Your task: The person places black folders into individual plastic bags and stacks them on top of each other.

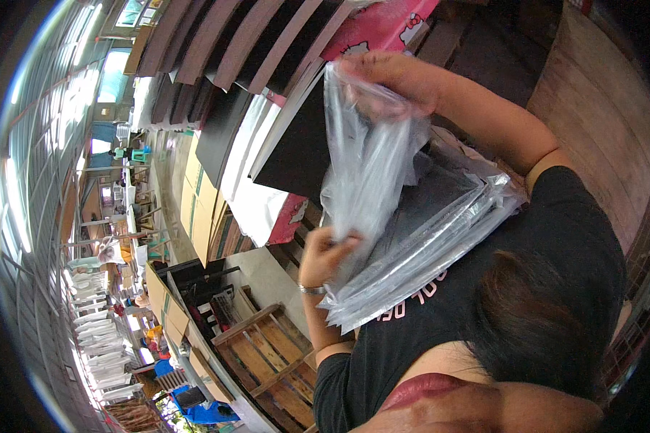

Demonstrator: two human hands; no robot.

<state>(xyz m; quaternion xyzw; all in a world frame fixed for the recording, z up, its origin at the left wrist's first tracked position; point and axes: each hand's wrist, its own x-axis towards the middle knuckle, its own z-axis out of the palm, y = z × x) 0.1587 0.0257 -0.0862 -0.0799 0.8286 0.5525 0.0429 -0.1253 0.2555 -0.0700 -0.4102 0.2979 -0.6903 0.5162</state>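
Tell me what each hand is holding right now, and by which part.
Both hands grip one clear plastic bag: the right hand pinches its upper edge, the left hand its lower edge.

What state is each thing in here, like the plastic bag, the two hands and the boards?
Clear plastic bag: pulled up and stretched, crumpled, gripped at both ends.
Left hand: pinching the bag's lower part.
Right hand: raised, gripping the bag's top.
Stack of clear bags: lying flat, unopened.
Dark boards: leaning in a row.
Wooden pallet: on the floor.
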